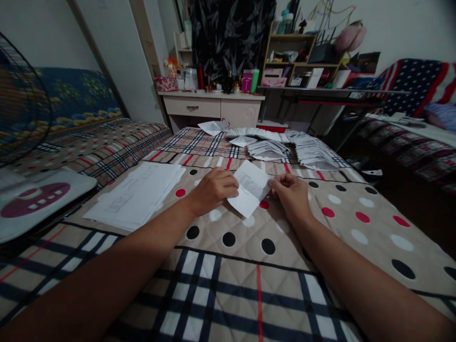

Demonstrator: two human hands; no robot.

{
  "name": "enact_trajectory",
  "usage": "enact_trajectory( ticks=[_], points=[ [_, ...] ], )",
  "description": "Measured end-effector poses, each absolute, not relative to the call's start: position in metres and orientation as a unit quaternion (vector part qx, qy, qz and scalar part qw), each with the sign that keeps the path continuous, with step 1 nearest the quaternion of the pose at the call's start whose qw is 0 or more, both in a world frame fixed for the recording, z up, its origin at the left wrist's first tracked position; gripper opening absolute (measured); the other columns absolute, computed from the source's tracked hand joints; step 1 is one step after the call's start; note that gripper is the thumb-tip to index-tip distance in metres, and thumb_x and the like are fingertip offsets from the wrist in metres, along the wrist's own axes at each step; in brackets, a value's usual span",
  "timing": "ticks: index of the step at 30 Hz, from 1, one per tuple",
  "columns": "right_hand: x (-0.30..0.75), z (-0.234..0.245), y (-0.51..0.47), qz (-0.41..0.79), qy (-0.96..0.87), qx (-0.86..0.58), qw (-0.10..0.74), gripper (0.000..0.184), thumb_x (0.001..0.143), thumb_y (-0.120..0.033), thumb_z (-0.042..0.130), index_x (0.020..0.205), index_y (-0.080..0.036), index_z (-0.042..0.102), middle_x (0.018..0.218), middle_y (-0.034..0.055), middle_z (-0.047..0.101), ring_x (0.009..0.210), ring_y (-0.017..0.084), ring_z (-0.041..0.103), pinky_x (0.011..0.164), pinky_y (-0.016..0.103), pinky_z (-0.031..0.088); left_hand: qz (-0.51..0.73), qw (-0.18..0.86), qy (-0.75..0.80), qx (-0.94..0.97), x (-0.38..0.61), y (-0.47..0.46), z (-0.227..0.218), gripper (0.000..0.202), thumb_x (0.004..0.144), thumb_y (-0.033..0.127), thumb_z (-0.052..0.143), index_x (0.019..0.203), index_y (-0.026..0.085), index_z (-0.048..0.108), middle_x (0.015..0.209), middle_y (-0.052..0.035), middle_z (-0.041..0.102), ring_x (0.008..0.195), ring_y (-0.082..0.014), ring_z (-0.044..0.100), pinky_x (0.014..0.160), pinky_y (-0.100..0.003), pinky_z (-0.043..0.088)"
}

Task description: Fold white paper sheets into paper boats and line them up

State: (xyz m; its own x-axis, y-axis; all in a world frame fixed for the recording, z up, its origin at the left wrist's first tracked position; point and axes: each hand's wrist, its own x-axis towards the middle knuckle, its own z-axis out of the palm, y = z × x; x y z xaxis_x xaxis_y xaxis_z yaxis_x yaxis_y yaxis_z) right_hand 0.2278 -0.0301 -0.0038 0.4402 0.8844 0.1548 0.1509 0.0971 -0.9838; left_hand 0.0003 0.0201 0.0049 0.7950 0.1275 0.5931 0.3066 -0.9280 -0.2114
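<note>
A folded sheet of paper [248,187] with printed lines is held just over the bedspread, between my two hands. My left hand [216,188] pinches its left edge, fingers curled in. On the opposite side my right hand [291,194] grips the right corner between thumb and fingers. To the left lies a loose stack of flat white sheets [137,194], the top one faintly printed. Beyond my hands, rows of folded papers [269,148] lie close together, with another fanned row of folded papers [313,151] to their right.
The quilted bedspread [228,266] has dots and plaid bands. A white dresser [192,108] with bottles stands behind the bed, beside a desk with shelves [288,61]. A fan [21,95] and a white board with a purple oval [35,199] are at the left.
</note>
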Motion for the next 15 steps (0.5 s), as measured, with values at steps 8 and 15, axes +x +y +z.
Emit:
enact_trajectory(
  ticks=[8, 15],
  points=[
    [0.249, -0.012, -0.025, 0.109, -0.581, -0.685, 0.425, 0.022, 0.066, -0.023, 0.067, 0.087, -0.019, 0.062, 0.072, 0.0007, 0.066, 0.061, 0.016, 0.059, 0.059, 0.028, 0.044, -0.205, 0.025, -0.094, -0.974, 0.007, 0.007, 0.003, 0.03, 0.081, 0.001, 0.052, 0.1, 0.018, 0.067, 0.103, -0.0073, 0.068, 0.097, -0.0193, 0.06, 0.085, -0.035, 0.047],
    [0.252, -0.011, -0.025, 0.134, -0.638, -0.646, 0.397, 0.013, 0.067, -0.023, 0.065, 0.079, -0.019, 0.07, 0.069, 0.0001, 0.063, 0.061, 0.013, 0.053, 0.056, 0.025, 0.038, -0.21, -0.008, -0.081, -0.974, 0.01, 0.003, 0.004, 0.027, 0.081, 0.002, 0.052, 0.096, 0.018, 0.068, 0.104, -0.0076, 0.069, 0.098, -0.0202, 0.062, 0.087, -0.036, 0.05]
  ],
)
